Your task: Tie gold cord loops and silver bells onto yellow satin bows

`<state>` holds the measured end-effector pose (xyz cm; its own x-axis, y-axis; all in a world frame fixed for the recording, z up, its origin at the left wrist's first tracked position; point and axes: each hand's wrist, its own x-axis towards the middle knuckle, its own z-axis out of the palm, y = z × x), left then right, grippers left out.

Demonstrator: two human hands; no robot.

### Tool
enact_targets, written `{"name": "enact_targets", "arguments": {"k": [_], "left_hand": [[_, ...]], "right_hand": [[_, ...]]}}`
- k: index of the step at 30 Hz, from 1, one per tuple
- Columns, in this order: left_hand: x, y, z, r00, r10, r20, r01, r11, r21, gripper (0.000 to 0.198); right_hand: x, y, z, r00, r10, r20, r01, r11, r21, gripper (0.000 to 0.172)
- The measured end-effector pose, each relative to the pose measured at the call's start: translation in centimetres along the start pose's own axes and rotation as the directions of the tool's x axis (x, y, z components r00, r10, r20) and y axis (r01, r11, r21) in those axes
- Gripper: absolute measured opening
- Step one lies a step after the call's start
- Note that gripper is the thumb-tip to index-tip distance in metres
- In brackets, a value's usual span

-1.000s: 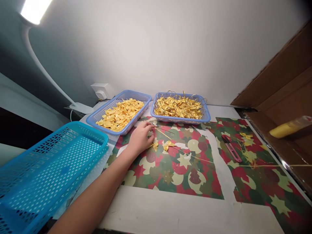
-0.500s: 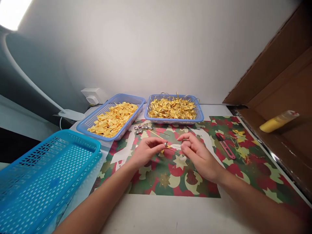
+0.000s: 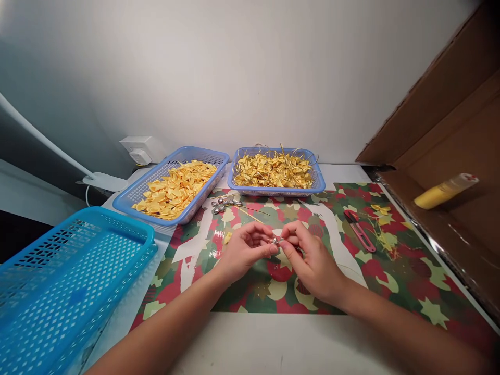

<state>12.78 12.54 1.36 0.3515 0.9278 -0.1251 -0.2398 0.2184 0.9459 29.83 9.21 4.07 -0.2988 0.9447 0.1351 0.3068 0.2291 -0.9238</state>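
**Right hand (image 3: 314,263) had moved in to left hand (image 3: 244,252), both now at one bead (image 3: 275,241)**

Half a second earlier the right hand was apart and the left alone had the bead. Now the hands met over the middle of the mat (image 3: 250,299), bead raised between the fingertips. Left: thumb and index together, clamped on bead, other fingers curled. Right: thumb and index close against it; whether they gripped bead or wire, couldn't tell. Read: handling had likely gone from one-handed to two-handed fine work. A yellow bit (image 3: 227,237) showed on the mat just beside the left hand, mostly hidden.

Surface: spare beads (image 3: 221,205) lay at the mat's far left part; snips (image 3: 360,234) and scraps (image 3: 386,242) on its right part. Left basket (image 3: 201,153), yellow pieces inside, stood off its far left corner; right basket (image 3: 277,192), gold wired pieces, at its far edge. Teal basket (image 3: 80,294) sat left of it. White table (image 3: 250,341) showed along the near edge.

Room: pale wall (image 3: 253,78) behind the mat, cardboard box (image 3: 433,114) with yellow tube (image 3: 443,192) to its right. Lamp base (image 3: 103,181) and white plug (image 3: 136,148) beyond its far left; lamp head out of frame.
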Motion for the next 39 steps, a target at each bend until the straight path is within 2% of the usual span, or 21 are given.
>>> {"name": "enact_targets", "arguments": {"k": [3, 7, 14, 20, 22, 23, 25, 27, 29, 31, 35, 39], "left_hand": [[-0.1, -0.1, 0.0, 0.996, 0.078, 0.046, -0.078, 0.997, 0.006, 0.023], [-0.1, 0.2, -0.4, 0.982, 0.172, 0.074, -0.180, 0.975, 0.128, 0.013], [0.0, 0.7, -0.8, 0.933, 0.355, 0.053, -0.351, 0.875, 0.333, 0.011], [-0.4, 1.2, -0.9, 0.896, 0.420, 0.146, -0.440, 0.788, 0.430, 0.011], [-0.4, 1.4, -1.0, 0.883, 0.430, 0.187, -0.455, 0.690, 0.562, 0.014], [-0.3, 1.4, -1.1, 0.885, 0.425, 0.191, -0.435, 0.603, 0.669, 0.016], [-0.1, 1.3, -1.3, 0.910, 0.380, 0.165, -0.310, 0.361, 0.879, 0.017], [0.1, 0.9, -1.5, 0.941, 0.317, 0.114, -0.167, 0.142, 0.976, 0.015], [0.3, 0.6, -1.5, 0.962, 0.256, 0.092, -0.109, 0.056, 0.992, 0.013], [0.3, 0.3, -1.6, 0.970, 0.228, 0.088, -0.108, 0.078, 0.991, 0.010], [0.3, 0.1, -1.7, 0.975, 0.203, 0.087, -0.131, 0.210, 0.969, 0.007], [0.3, -0.3, -1.7, 0.975, 0.195, 0.109, -0.163, 0.288, 0.944, 0.008]], "right_hand": [[-0.1, 0.4, 0.4, 1.000, 0.017, -0.002, -0.017, 1.000, 0.009, 0.005], [-0.2, 0.5, 0.3, 1.000, 0.028, 0.006, -0.028, 0.999, 0.024, 0.008], [0.4, 0.2, -0.6, 0.989, -0.145, 0.001, 0.144, 0.978, -0.152, 0.009], [0.6, 0.3, -0.6, 0.992, -0.127, 0.027, 0.130, 0.979, -0.156, 0.011], [0.6, 0.0, -0.8, 0.997, -0.077, 0.007, 0.077, 0.989, -0.125, 0.012], [0.6, -0.1, -0.9, 0.999, -0.044, -0.006, 0.043, 0.994, -0.097, 0.013], [0.7, -0.4, -1.3, 0.999, 0.028, -0.016, -0.028, 0.999, -0.023, 0.015], [0.8, -0.5, -1.6, 0.996, 0.087, -0.008, -0.086, 0.995, 0.045, 0.018], [0.9, -0.4, -1.7, 0.992, 0.128, -0.011, -0.126, 0.989, 0.081, 0.021], [1.0, -0.1, -1.7, 0.988, 0.156, -0.014, -0.154, 0.984, 0.087, 0.022], [1.3, 1.2, -1.2, 0.987, 0.163, -0.006, -0.162, 0.986, 0.032, 0.022], [1.8, 3.1, -0.3, 0.983, 0.182, 0.012, -0.181, 0.983, -0.008, 0.020]]}}
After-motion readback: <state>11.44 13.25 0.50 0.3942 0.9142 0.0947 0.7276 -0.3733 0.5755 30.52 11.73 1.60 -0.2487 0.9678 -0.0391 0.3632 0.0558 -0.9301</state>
